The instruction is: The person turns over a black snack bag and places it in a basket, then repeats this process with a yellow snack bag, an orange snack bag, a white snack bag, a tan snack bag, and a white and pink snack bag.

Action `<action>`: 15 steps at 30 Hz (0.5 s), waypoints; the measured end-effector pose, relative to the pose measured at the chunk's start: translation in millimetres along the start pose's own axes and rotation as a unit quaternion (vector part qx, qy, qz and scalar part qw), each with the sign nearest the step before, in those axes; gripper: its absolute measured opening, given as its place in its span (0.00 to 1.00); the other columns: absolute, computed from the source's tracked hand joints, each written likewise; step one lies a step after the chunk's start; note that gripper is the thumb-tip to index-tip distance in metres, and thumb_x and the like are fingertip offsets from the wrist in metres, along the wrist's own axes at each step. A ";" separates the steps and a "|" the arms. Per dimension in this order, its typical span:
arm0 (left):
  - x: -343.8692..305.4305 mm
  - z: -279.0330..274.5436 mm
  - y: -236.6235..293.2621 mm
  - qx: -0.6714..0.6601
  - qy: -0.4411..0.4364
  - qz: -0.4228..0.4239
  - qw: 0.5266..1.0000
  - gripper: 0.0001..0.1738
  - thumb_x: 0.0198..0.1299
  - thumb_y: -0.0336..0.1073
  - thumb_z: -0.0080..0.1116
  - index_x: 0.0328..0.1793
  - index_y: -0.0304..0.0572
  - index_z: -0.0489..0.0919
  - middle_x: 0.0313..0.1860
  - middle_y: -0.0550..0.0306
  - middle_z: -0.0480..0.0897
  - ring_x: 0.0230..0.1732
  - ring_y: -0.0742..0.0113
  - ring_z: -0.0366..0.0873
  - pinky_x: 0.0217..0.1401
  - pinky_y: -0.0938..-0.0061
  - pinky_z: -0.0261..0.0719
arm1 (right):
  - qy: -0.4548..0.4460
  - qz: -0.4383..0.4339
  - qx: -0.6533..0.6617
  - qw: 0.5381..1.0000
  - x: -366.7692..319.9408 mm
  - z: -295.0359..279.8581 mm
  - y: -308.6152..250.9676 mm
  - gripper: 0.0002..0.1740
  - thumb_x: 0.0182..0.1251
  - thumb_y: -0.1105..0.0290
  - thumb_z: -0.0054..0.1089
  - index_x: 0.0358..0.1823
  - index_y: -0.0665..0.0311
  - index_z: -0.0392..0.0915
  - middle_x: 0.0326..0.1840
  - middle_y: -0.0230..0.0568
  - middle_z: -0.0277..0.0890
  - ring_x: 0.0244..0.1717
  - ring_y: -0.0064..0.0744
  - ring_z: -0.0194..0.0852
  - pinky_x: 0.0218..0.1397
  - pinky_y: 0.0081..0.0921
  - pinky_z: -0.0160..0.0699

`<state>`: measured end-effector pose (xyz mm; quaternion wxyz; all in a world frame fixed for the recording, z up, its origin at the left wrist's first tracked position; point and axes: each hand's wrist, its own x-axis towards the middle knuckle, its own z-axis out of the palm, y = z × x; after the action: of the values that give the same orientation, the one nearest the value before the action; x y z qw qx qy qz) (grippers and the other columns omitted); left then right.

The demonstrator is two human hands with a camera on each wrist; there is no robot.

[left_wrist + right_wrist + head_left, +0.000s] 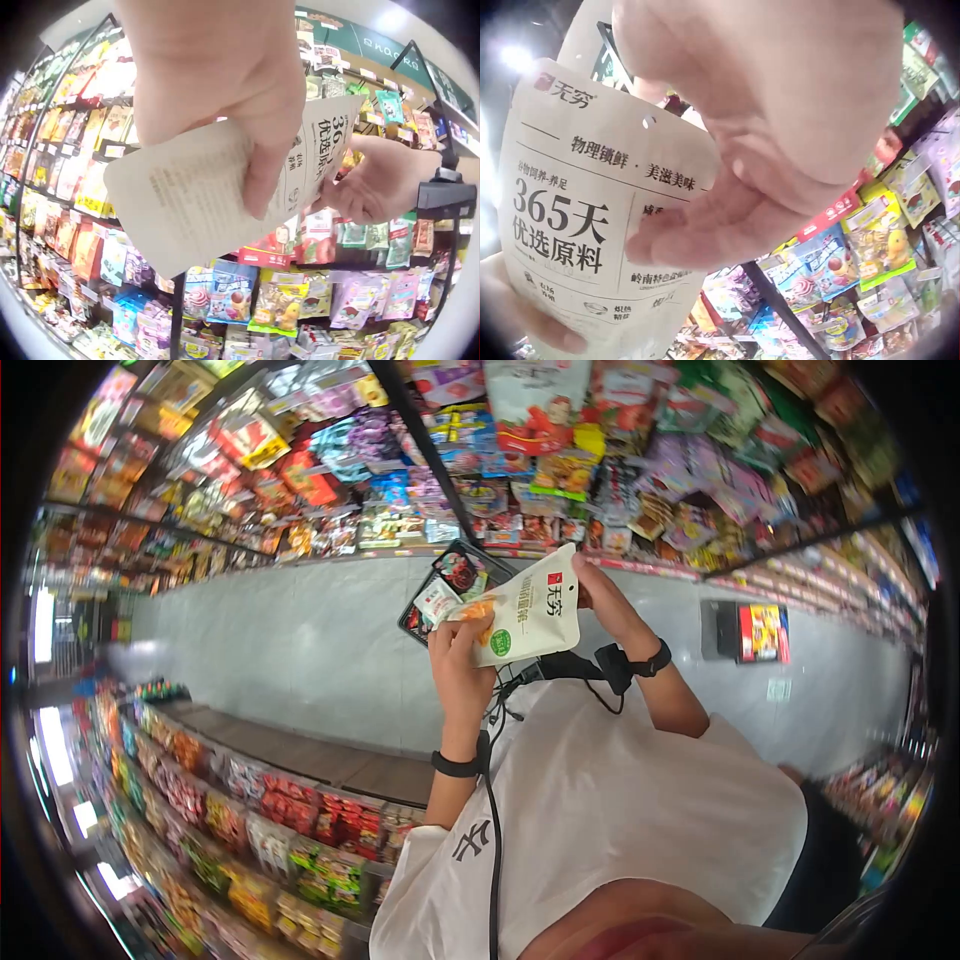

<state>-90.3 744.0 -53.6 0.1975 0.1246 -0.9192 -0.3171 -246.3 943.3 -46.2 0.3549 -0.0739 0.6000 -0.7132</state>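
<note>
A cream-coloured pouch [535,605] with printed text is held up in front of the body. My left hand [463,665] grips its lower end, fingers across the front in the head view; the left wrist view shows my left thumb [264,176] on the printed back of the pouch [180,199]. At the other end, my right hand [605,600] holds the top edge. Seen from the right wrist, fingers of my right hand [757,150] lie curled against the printed face of the pouch [562,187]. Part of both hands is hidden behind it.
Beyond the pouch is a black basket [408,622] holding a white packet [437,600] and dark packages. Snack bags [540,410] fill racks along the far side; more shelves of packets [290,805] stand at the lower left. A red and yellow box [763,633] is on the grey floor [280,640].
</note>
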 end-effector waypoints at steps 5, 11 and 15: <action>45.5 21.1 -11.8 0.008 0.013 -0.064 0.998 0.39 0.42 0.16 0.68 0.65 0.50 0.86 0.53 0.52 0.84 0.56 0.47 0.78 0.62 0.60 0.76 | -0.129 0.016 -0.110 0.985 92.1 -19.5 -24.6 0.21 0.76 0.67 0.63 0.65 0.68 0.75 0.56 0.36 0.82 0.54 0.22 0.82 0.56 0.25 0.80; 56.9 32.9 -21.6 -0.101 -0.160 -0.226 0.955 0.31 0.63 0.36 0.68 0.74 0.46 0.78 0.63 0.43 0.84 0.63 0.42 0.81 0.65 0.59 0.79 | -0.232 0.033 -0.257 0.938 177.3 -33.2 -14.7 0.19 0.76 0.73 0.62 0.65 0.71 0.76 0.51 0.40 0.87 0.48 0.21 0.85 0.50 0.23 0.81; 26.9 51.5 -45.5 -0.111 -0.251 -0.330 0.903 0.31 0.73 0.52 0.59 0.75 0.43 0.77 0.64 0.39 0.84 0.64 0.40 0.81 0.67 0.57 0.79 | -0.265 0.006 -0.353 0.897 223.2 -29.9 -13.5 0.16 0.76 0.72 0.62 0.60 0.71 0.79 0.40 0.44 0.90 0.38 0.25 0.89 0.40 0.24 0.80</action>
<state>-132.2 727.0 -111.8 -0.1428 0.3141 -0.8036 -0.4850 -432.4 835.0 -113.6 0.4557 -0.3772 0.6961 -0.4069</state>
